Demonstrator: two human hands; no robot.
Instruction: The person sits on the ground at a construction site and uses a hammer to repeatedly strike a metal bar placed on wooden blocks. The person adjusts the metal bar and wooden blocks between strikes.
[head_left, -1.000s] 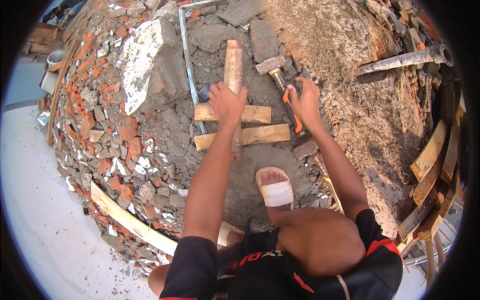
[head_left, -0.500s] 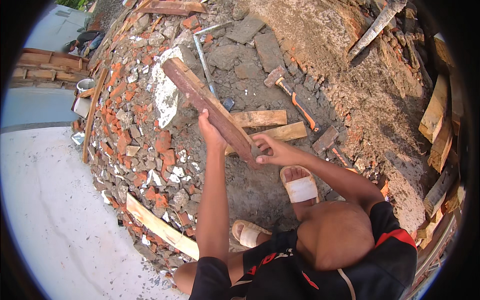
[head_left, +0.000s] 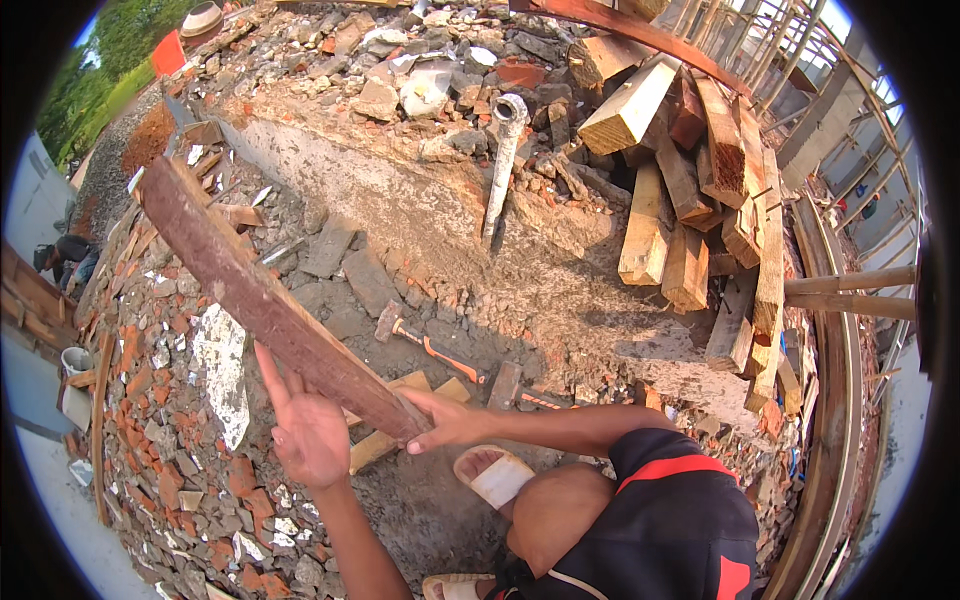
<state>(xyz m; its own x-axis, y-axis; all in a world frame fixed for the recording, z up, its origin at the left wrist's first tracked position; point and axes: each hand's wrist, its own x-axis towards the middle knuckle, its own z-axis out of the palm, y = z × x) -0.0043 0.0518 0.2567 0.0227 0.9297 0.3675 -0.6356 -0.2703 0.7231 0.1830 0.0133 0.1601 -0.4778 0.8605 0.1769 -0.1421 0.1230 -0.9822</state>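
A long reddish-brown wooden beam (head_left: pixel 270 305) slants up to the far left, its far end raised above the rubble. My right hand (head_left: pixel 442 418) is closed around its near end. Beside the beam's lower side, my left hand (head_left: pixel 312 435) has its palm turned up and its fingers stretched out; a fingertip meets or passes behind the wood. Short wooden pieces (head_left: pixel 372 452) lie on the ground beneath, partly hidden by the beam. Just beyond my right hand are a hammer (head_left: pixel 428 345) with an orange and black handle and a second hammer head (head_left: pixel 506 385).
Broken brick rubble (head_left: pixel 180 450) covers the ground at left. A pile of timber (head_left: pixel 690 190) rises at the far right, near an upright pale pipe (head_left: pixel 500 165). A bucket (head_left: pixel 77 362) and another person (head_left: pixel 68 255) are at the left edge.
The view has swung right, bringing the timber pile into sight. The beam's far end appears raised, and my left hand has let go of the beam and opened. My right hand still holds it.
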